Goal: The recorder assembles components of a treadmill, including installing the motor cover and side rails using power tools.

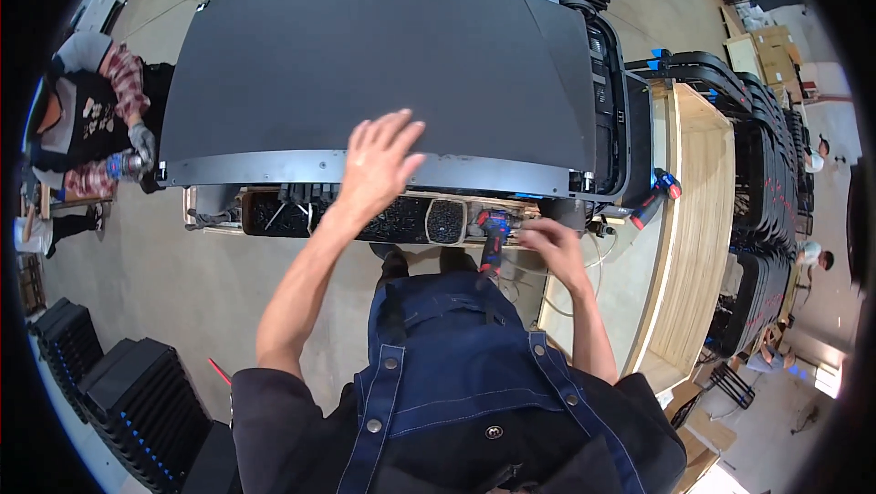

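Gripping nothing visible with left hand (376, 164), outspread over near rail (274, 166) of black deck (365, 56), directly ahead; cannot confirm any hold by half-curled right hand (558, 252), beside cordless drill (494, 237).

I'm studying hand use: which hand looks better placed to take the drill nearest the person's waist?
Probably the right hand: it is just beside the drill. The left hand is farther off, over the panel.

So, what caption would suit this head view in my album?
Left hand spread over a long dark deck's near edge, right hand beside a cordless drill.
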Demonstrator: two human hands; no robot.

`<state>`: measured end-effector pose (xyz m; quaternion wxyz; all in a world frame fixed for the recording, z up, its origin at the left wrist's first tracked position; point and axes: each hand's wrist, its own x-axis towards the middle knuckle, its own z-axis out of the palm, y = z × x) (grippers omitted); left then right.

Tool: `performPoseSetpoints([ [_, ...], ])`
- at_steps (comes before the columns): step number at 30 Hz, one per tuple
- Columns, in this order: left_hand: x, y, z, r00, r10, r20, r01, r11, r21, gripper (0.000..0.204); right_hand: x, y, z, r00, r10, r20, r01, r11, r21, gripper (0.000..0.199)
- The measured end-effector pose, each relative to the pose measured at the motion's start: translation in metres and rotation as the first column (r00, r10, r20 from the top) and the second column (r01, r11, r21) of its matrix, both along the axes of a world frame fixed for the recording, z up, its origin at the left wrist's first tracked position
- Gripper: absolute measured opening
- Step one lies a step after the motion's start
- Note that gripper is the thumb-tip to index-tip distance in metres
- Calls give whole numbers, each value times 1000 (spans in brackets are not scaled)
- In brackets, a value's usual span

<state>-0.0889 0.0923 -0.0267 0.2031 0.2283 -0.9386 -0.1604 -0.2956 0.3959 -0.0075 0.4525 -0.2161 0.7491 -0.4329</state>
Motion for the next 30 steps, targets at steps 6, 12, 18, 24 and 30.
performPoseSetpoints([
  [6,53,-55,6,996,88,-1,-88,996,1,42,-29,-59,-213,722,400,-565,-111,872,477,24],
  [12,59,-65,0,993,115,-9,-115,993,-15,41,-22,-100,-254,943,101,-317,-26,972,233,27],
  [18,55,-70,-3,991,132,13,-132,991,-39,44,-18,-86,-268,954,-220,204,233,972,-41,30],
  [24,52,-69,2,991,137,-11,-137,990,-37,44,-7,-12,-279,657,-254,710,461,880,-112,34],
  [30,48,-70,13,991,123,-61,-125,992,-29,40,-36,-22,-300,207,-149,967,579,815,2,38],
])
